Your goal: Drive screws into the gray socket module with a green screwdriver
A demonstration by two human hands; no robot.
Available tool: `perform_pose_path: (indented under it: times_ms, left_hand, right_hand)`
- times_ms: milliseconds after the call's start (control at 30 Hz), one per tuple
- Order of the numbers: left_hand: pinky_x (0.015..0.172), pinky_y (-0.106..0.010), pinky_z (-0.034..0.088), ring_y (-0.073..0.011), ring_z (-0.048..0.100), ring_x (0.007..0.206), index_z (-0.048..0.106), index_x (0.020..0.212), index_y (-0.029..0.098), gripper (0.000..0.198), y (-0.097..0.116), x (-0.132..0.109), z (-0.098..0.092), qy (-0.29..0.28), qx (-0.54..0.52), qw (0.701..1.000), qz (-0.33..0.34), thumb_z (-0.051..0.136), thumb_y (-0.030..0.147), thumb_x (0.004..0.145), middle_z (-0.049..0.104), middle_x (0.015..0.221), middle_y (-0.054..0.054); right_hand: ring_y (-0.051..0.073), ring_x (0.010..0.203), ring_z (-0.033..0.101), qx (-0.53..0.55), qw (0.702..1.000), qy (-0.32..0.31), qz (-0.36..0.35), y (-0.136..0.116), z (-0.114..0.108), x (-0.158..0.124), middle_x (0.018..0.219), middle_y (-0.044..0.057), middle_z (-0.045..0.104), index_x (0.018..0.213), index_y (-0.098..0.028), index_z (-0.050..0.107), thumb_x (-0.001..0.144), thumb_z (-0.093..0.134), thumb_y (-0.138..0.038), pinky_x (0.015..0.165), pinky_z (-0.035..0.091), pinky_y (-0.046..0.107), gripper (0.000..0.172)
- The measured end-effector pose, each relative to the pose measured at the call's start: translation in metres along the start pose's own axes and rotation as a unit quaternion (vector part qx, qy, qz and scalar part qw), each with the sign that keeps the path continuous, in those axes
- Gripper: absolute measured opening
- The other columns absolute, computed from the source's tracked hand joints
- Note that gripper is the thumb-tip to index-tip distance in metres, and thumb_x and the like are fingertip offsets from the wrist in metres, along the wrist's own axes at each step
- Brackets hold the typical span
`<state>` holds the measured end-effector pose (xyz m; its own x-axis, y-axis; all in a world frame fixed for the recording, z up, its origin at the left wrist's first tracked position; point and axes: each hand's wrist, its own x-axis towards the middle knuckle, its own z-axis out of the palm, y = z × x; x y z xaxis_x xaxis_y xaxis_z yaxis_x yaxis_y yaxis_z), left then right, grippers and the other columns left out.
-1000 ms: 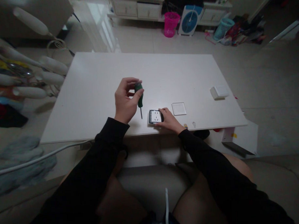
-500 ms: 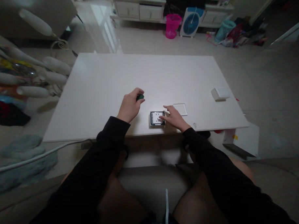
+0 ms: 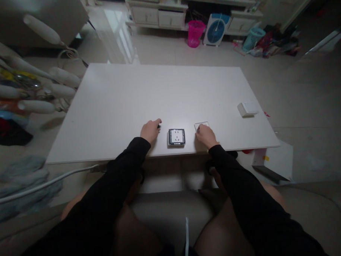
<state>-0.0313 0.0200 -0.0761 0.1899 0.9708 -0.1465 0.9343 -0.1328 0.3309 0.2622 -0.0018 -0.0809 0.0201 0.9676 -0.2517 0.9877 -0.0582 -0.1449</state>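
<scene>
The left hand (image 3: 150, 130) has lowered the screwdriver (image 3: 158, 125) to the desk (image 3: 163, 91), fingers curled over it, while the right hand (image 3: 204, 134) has left the socket (image 3: 176, 136) and now rests half-closed on the cover plate (image 3: 201, 124).

A living room in a home. A low white tabletop (image 3: 163, 91) stands on a pale tiled floor (image 3: 162, 50). At the far wall sit white drawer cabinets (image 3: 152, 14), a pink wastebasket (image 3: 194, 33), a blue fan (image 3: 216, 29) and a teal basket (image 3: 252, 37) beside scattered clutter (image 3: 276, 46).
</scene>
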Motion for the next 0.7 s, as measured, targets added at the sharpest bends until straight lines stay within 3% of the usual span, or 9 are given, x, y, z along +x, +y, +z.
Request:
perform_pose_path:
  times_ms: [167,267,400,467,600,700]
  left_hand:
    - [0.092,-0.043,0.054,-0.0333,0.072,0.106,0.062,0.143,0.019,0.044,-0.002,0.000,0.003,-0.004,0.038,0.999,-0.005,0.057,0.015,0.100,0.074,0.116,-0.020]
    - [0.096,-0.043,0.054,-0.0335,0.070,0.113,0.060,0.144,0.019,0.045,-0.002,0.000,0.002,-0.004,0.052,0.999,0.002,0.056,0.015,0.100,0.074,0.120,-0.018]
    - [0.102,-0.044,0.052,-0.0326,0.064,0.124,0.061,0.138,0.017,0.040,0.001,-0.001,0.002,-0.009,0.062,0.998,0.016,0.053,0.013,0.099,0.070,0.129,-0.018]
    - [0.099,-0.044,0.053,-0.0331,0.062,0.123,0.062,0.135,0.015,0.038,0.003,-0.001,0.002,-0.016,0.066,0.997,0.019,0.051,0.010,0.099,0.068,0.129,-0.019]
    - [0.095,-0.044,0.055,-0.0338,0.060,0.123,0.062,0.132,0.014,0.038,0.004,-0.001,0.003,-0.031,0.068,0.997,0.026,0.046,0.007,0.098,0.065,0.129,-0.021]
    - [0.096,-0.044,0.054,-0.0334,0.058,0.124,0.062,0.132,0.014,0.039,0.004,-0.001,0.002,-0.040,0.061,0.997,0.029,0.046,0.007,0.097,0.063,0.130,-0.021]
  right_hand:
    - [0.037,0.106,0.073,-0.026,1.000,-0.009,0.005,0.001,-0.006,-0.001,0.115,0.027,0.076,0.116,-0.007,0.071,0.094,0.049,-0.009,0.086,0.051,0.041,0.031]
    - [0.034,0.103,0.072,0.004,0.999,0.035,-0.016,0.005,-0.019,0.000,0.110,0.023,0.077,0.102,-0.012,0.075,0.090,0.054,-0.010,0.088,0.050,0.041,0.025]
    - [0.026,0.088,0.068,0.195,0.975,0.105,-0.010,0.009,-0.045,0.004,0.091,0.011,0.074,0.086,-0.017,0.071,0.081,0.061,-0.015,0.085,0.050,0.040,0.011]
    - [0.022,0.081,0.064,0.377,0.921,0.093,0.000,0.010,-0.055,0.004,0.082,0.004,0.070,0.081,-0.020,0.067,0.077,0.066,-0.023,0.081,0.051,0.038,0.005]
    - [0.017,0.080,0.064,0.652,0.758,0.004,0.002,0.007,-0.063,-0.002,0.078,-0.002,0.067,0.078,-0.022,0.063,0.062,0.083,-0.031,0.078,0.053,0.033,0.027]
    - [0.015,0.077,0.062,0.710,0.703,-0.045,0.011,0.004,-0.061,-0.005,0.076,-0.002,0.067,0.079,-0.021,0.065,0.055,0.091,-0.027,0.080,0.054,0.033,0.035]
